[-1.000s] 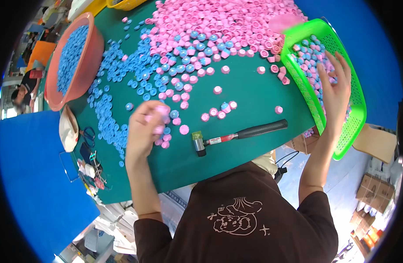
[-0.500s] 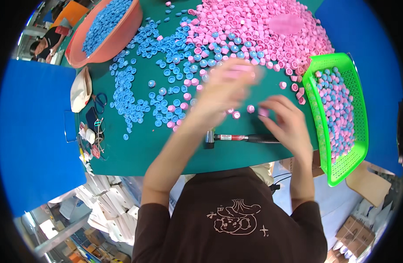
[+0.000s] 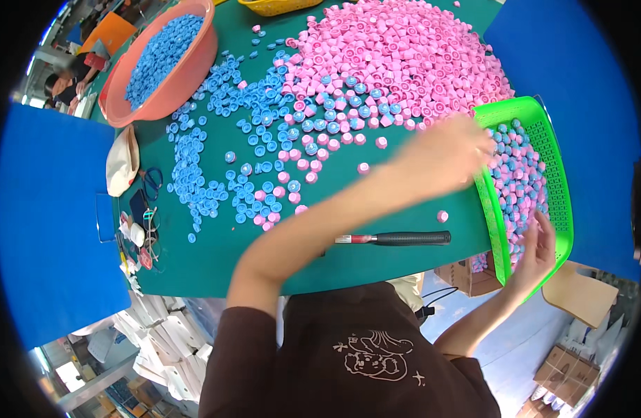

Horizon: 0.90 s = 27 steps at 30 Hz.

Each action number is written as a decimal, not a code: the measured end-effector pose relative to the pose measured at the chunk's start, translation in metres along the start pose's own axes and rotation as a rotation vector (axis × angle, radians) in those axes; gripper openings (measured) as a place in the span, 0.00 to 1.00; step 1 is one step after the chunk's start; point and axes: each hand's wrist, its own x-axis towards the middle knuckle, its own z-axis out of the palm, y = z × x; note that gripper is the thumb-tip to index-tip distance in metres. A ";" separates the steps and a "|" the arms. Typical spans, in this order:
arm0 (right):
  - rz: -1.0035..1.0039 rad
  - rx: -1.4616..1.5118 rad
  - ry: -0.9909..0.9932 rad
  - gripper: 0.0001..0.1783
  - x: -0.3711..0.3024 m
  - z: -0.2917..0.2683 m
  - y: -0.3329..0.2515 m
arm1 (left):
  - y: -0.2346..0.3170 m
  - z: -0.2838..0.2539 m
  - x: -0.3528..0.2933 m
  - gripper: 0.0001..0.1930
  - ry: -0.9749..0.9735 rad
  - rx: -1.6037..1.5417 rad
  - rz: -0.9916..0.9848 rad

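Note:
My left hand [image 3: 449, 157] is stretched across the table to the left rim of the green plastic basket [image 3: 498, 230]. Motion smears its fingers, so anything in them is hidden. At the basket's near end, my right hand [image 3: 533, 251] has its fingers apart over the small joined pink-and-blue pieces [image 3: 519, 164] that fill it. A hammer [image 3: 411, 238] with a black grip lies below my left forearm, which covers its head. Loose pink cup-shaped pieces [image 3: 397, 56] form a big heap at the far side. Small round blue caps [image 3: 191, 164] are scattered left of them.
A large salmon basin [image 3: 207, 52] of blue caps stands at the far left, with a yellow basket [image 3: 282, 5] at the far edge. Scissors [image 3: 151, 182] and a cream cloth pouch [image 3: 123, 161] lie by the left edge. Blue panels [image 3: 55, 216] flank the table. Another person sits far left.
Both hands have moved right from the table's middle to the green basket. The right hand has gone over its near end, and the left forearm now crosses above the hammer's head.

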 end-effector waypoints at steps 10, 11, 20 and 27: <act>-0.251 0.079 -0.854 0.11 0.008 0.194 -0.049 | -0.091 -0.152 -0.095 0.28 -0.418 0.634 -0.266; -0.315 0.037 -0.855 0.11 0.009 0.206 -0.042 | -0.094 -0.150 -0.094 0.28 -0.427 0.636 -0.302; -0.497 -0.117 -0.785 0.14 0.019 0.264 -0.034 | -0.111 -0.150 -0.097 0.19 -0.382 0.707 -0.331; -0.684 -0.493 -0.882 0.13 0.007 0.296 -0.056 | -0.108 -0.139 -0.097 0.20 -0.320 0.865 -0.367</act>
